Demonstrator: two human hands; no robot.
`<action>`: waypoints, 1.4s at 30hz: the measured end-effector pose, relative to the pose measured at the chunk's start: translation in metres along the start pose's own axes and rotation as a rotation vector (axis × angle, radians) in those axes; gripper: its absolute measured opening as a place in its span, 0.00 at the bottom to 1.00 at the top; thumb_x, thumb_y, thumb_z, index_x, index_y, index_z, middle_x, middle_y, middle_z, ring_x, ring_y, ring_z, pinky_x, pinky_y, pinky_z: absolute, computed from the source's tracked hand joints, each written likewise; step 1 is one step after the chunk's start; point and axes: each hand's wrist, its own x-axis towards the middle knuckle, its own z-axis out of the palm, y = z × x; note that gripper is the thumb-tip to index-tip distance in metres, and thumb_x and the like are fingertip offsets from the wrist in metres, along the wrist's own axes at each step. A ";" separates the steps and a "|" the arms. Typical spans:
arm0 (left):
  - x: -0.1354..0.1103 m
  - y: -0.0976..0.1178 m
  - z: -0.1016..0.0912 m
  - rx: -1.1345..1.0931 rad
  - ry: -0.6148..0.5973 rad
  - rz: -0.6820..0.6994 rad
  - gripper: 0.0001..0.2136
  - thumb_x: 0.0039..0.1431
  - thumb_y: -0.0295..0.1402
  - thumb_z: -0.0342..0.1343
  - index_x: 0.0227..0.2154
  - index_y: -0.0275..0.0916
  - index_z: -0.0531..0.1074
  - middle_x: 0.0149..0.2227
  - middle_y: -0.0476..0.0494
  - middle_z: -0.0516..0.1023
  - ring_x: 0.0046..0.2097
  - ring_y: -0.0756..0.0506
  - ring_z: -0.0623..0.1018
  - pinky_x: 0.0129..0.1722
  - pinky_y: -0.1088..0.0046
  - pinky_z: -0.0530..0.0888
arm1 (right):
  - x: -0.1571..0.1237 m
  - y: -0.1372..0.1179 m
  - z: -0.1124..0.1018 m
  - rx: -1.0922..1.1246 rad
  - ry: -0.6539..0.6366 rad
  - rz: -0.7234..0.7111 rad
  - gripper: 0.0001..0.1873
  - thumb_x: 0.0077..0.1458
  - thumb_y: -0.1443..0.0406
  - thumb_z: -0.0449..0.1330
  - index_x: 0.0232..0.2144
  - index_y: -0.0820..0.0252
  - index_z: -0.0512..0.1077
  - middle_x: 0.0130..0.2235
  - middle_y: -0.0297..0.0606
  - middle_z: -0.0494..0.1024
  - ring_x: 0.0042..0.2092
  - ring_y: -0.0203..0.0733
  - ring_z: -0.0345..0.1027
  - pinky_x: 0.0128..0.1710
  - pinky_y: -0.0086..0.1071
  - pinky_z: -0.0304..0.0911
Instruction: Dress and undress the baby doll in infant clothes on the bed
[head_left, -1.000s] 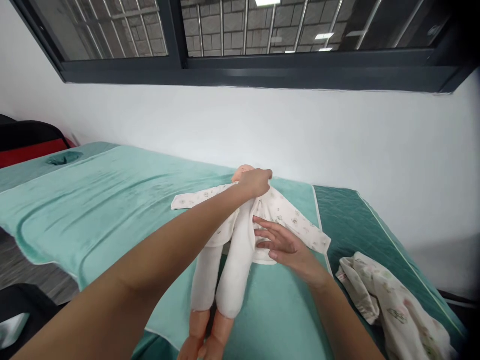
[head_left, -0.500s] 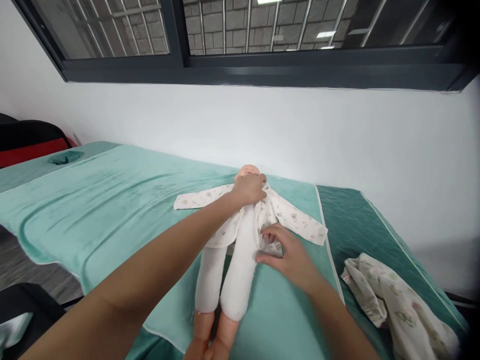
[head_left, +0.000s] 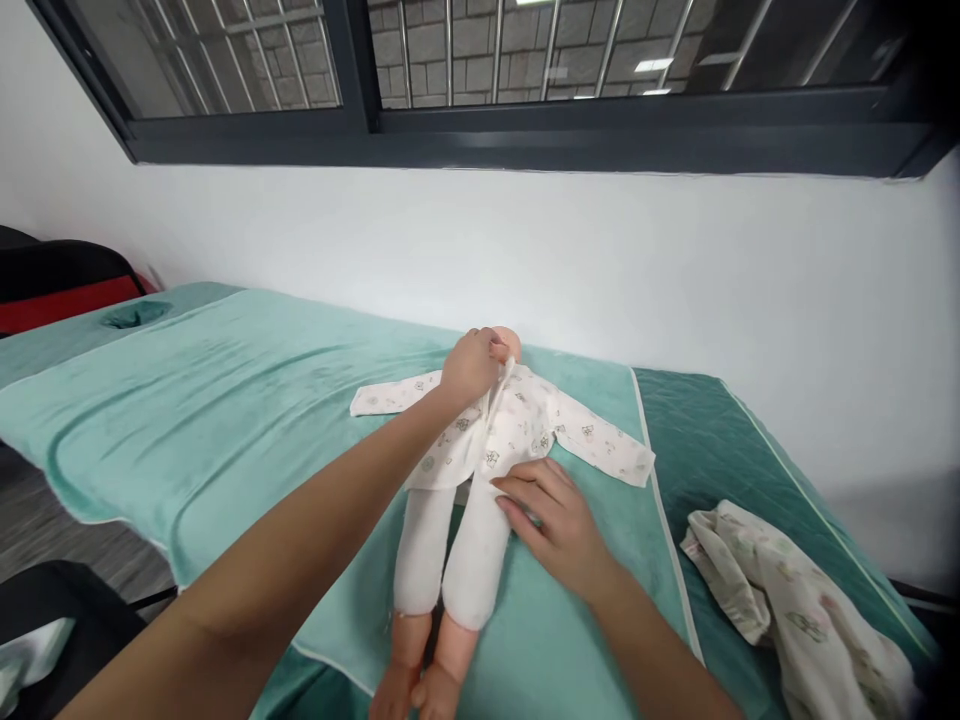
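A baby doll (head_left: pixel 454 640) lies on its back, head towards the wall, its bare feet pointing at me. It wears a white printed baby shirt (head_left: pixel 521 420), sleeves spread to both sides, and its legs are white down to the shins. At the neck, my left hand (head_left: pixel 472 365) is closed on the collar edge of the shirt and partly covers the doll's head. My right hand (head_left: pixel 559 520) pinches the lower corner of the shirt's right front panel above the doll's thigh. The two front edges meet along the middle of the chest.
A light green blanket (head_left: pixel 247 400) covers the bed, over a darker green quilted cover (head_left: pixel 697 430). A crumpled printed garment (head_left: pixel 795 600) lies at the right. Behind are a white wall and a barred window. A black and red object (head_left: pixel 67 275) is at far left.
The right front panel of the shirt has been drawn leftwards over the white chest. My left hand has moved slightly left with the collar; my right hand has closed on the hem corner.
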 end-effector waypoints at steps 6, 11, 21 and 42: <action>-0.019 0.003 0.003 0.043 -0.059 0.081 0.17 0.58 0.39 0.56 0.49 0.42 0.70 0.57 0.40 0.70 0.57 0.39 0.71 0.55 0.63 0.70 | 0.004 0.002 -0.001 -0.015 -0.078 0.028 0.25 0.63 0.62 0.58 0.61 0.47 0.63 0.63 0.40 0.67 0.66 0.54 0.56 0.64 0.56 0.55; -0.018 -0.001 0.004 -0.005 -0.021 0.107 0.19 0.55 0.21 0.50 0.48 0.41 0.71 0.55 0.41 0.71 0.55 0.44 0.74 0.56 0.68 0.70 | 0.006 -0.003 -0.001 -0.098 -0.238 -0.004 0.28 0.66 0.60 0.54 0.66 0.47 0.57 0.69 0.36 0.57 0.72 0.52 0.43 0.69 0.59 0.44; -0.072 -0.014 -0.016 -0.016 -0.046 0.275 0.16 0.67 0.38 0.48 0.54 0.44 0.71 0.65 0.45 0.66 0.66 0.45 0.64 0.66 0.64 0.62 | 0.005 -0.005 -0.002 -0.087 -0.259 -0.065 0.27 0.67 0.67 0.50 0.66 0.45 0.57 0.66 0.33 0.64 0.71 0.49 0.45 0.70 0.61 0.39; -0.219 -0.107 -0.020 -0.199 -0.031 0.009 0.18 0.61 0.30 0.51 0.54 0.49 0.66 0.59 0.45 0.70 0.59 0.42 0.71 0.61 0.59 0.69 | -0.052 -0.008 0.018 -0.128 0.160 0.402 0.27 0.62 0.62 0.58 0.62 0.50 0.59 0.60 0.46 0.65 0.62 0.54 0.59 0.60 0.53 0.59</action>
